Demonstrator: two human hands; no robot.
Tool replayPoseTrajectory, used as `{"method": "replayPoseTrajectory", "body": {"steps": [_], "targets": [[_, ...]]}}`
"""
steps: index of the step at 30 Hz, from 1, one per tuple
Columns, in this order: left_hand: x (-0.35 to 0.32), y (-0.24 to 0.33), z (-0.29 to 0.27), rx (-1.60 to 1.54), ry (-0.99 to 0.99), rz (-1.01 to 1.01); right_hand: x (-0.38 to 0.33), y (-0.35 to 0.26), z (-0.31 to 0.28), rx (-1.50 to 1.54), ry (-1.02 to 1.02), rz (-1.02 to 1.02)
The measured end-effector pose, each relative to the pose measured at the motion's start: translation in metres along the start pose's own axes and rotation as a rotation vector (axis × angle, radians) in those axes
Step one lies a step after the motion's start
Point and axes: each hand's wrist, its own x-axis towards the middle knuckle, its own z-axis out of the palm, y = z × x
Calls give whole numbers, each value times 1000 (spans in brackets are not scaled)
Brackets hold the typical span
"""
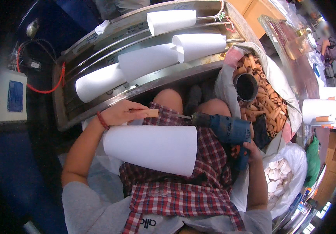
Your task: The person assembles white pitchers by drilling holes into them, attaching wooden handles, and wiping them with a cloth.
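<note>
Pinched in the fingers of my left hand (126, 113) is a short tan tube (151, 113), lying level above my lap. My right hand (252, 150) grips a blue power drill (230, 128) by its handle. The thin bit of the drill points left at the tube, with a small gap between them. Across my lap, just below the left hand, rests a large white cone (152, 149) with its wide end to the right. A red and blue checked apron (211, 160) lies beneath it.
Ahead stands a wooden trough (109, 103) with metal rods carrying several white cones (148, 60). At my right sits an open sack (274, 52) of tan tubes (271, 101) with a dark cup (246, 86). Nearer is a bag of white pieces (279, 177). A red cable (43, 91) hangs at left.
</note>
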Motion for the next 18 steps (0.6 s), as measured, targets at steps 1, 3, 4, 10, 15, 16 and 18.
{"method": "replayPoseTrajectory", "body": {"steps": [1, 3, 4, 10, 15, 16, 18], "targets": [[1, 5, 1, 3, -17, -7, 0, 1, 0, 3, 5, -10], [3, 17, 2, 67, -11, -6, 3, 3, -7, 16, -44, 3], [4, 20, 3, 100, -9, -5, 4, 4, -9, 23, -68, 10], [3, 22, 7, 116, 14, -52, -1, -4, 3, -17, -37, -87], [-1, 28, 10, 164, 25, -62, 0, 2, -6, 27, -83, -50], [-1, 29, 12, 159, 25, -81, 1, 3, -8, 25, -95, -53], [1, 25, 12, 183, 29, -78, 3, 2, -12, 3, -117, -15]]}}
